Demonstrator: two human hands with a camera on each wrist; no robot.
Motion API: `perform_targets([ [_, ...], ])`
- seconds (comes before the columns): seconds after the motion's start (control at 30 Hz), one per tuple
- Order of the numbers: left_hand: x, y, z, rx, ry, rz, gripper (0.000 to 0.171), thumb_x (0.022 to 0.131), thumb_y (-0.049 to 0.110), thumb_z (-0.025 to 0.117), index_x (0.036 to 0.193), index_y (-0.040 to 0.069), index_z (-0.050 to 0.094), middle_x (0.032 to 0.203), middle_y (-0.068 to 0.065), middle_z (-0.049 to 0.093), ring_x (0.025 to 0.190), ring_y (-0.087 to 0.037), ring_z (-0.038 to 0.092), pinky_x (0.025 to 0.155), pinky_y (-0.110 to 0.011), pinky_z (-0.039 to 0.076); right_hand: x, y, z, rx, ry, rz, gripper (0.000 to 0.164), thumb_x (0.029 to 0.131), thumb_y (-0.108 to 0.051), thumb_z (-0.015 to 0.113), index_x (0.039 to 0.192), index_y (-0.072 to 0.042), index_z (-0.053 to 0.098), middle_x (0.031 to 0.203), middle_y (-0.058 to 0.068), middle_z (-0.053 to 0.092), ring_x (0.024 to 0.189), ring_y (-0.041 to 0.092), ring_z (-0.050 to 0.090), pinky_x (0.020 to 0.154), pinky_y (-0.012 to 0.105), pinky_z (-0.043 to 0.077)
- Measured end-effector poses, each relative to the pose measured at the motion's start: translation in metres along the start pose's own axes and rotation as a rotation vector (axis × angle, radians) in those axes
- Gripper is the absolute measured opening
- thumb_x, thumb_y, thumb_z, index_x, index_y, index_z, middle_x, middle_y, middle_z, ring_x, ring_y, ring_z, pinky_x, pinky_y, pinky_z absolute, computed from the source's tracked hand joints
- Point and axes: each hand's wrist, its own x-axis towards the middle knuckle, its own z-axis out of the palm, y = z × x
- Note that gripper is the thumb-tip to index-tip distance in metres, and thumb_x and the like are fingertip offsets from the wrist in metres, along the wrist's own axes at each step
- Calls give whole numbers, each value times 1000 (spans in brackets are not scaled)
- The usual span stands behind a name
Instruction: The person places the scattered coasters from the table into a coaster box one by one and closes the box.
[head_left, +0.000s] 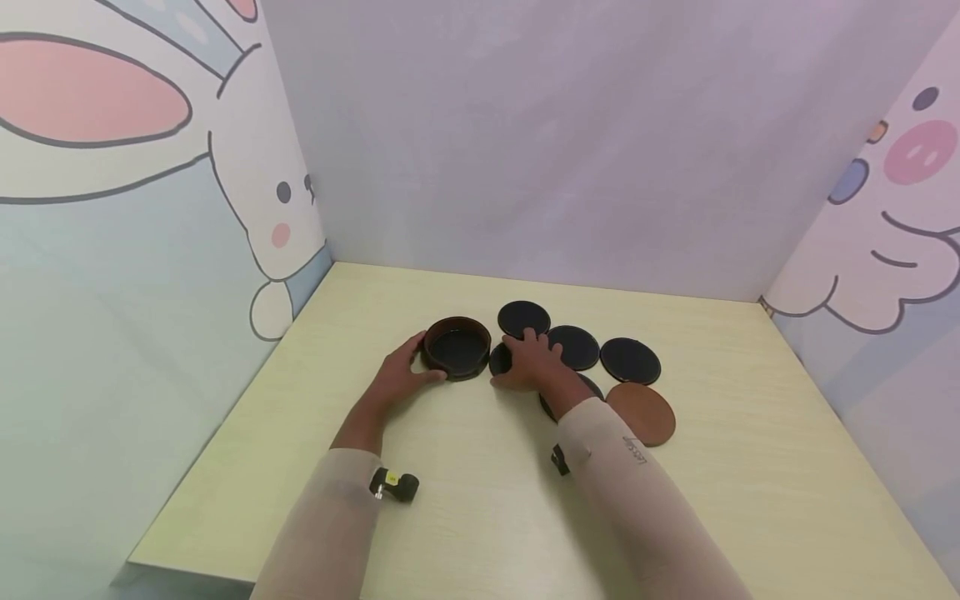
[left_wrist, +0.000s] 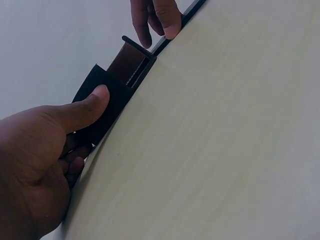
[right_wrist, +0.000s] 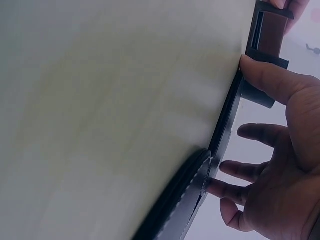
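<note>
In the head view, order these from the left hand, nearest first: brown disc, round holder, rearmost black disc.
1. Round holder: touching the left hand.
2. Rearmost black disc: to the right, toward the back.
3. Brown disc: farther right, nearer the front.

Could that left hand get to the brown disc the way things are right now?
Probably not easily: the right arm lies across the way between the left hand and the brown disc, and the left hand is holding the round holder.
</note>
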Motion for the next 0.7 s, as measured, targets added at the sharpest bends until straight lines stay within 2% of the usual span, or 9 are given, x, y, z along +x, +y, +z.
perform_targets([
  [0.43, 0, 0, 0, 10, 4, 13, 99, 96, 34, 86, 173, 8, 29, 179, -16, 33, 166, -40, 33, 137, -55, 34, 0, -1, -1, -22, 89, -13, 89, 93, -46, 77, 169, -15, 42, 166, 27, 38, 145, 55, 44, 121, 73, 35],
  [0.7, 0, 0, 0, 13, 3, 14, 99, 96, 34, 86, 173, 7, 29, 179, -16, 33, 166, -40, 33, 137, -54, 34, 0, 0, -3, 31, 92, 5, 88, 95, -48, 72, 169, -14, 40, 164, 30, 38, 148, 54, 42, 123, 74, 33],
])
